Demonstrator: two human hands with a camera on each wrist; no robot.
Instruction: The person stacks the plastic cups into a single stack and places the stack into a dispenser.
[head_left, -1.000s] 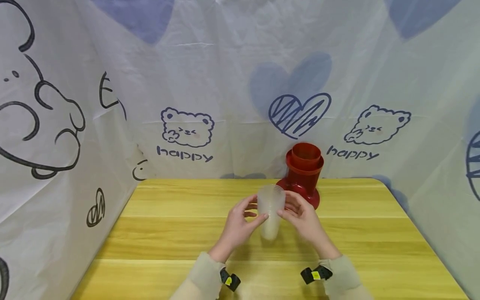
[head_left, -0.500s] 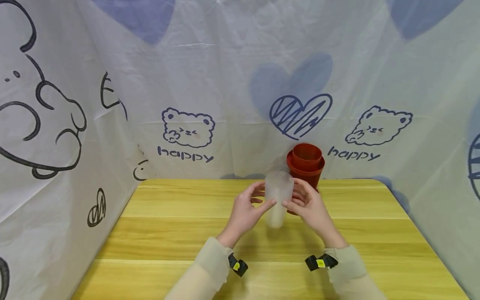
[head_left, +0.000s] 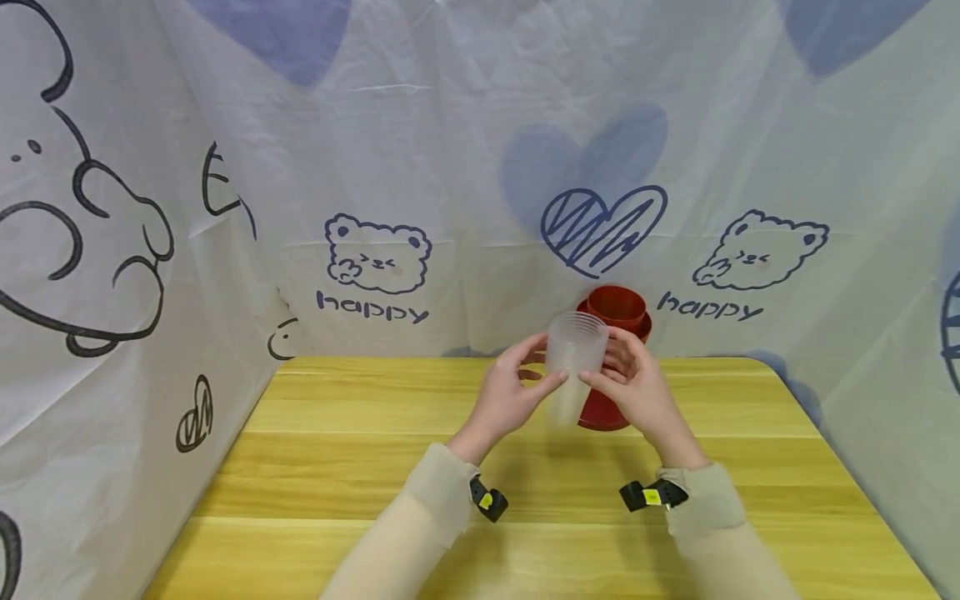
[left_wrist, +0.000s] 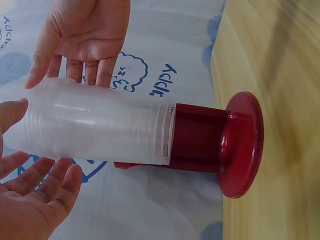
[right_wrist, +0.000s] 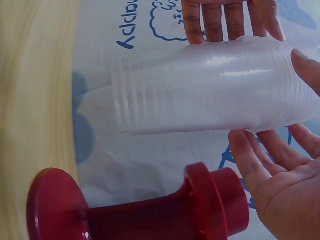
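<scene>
Above the table (head_left: 337, 467), both wrist views show the red holder (left_wrist: 215, 145)'s flared base, hidden from overhead; left hand (head_left: 510, 398) and right hand (head_left: 633, 392) pinch the cup stack (head_left: 573, 367) between straight fingertips.

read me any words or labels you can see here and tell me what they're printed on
"happy" on the backdrop cloth, under the left bear.
"happy" on the same cloth, under the right bear.
Yellow tags on the black wrist straps: too small to read.
Clear cups and red holder: no text visible.
</scene>
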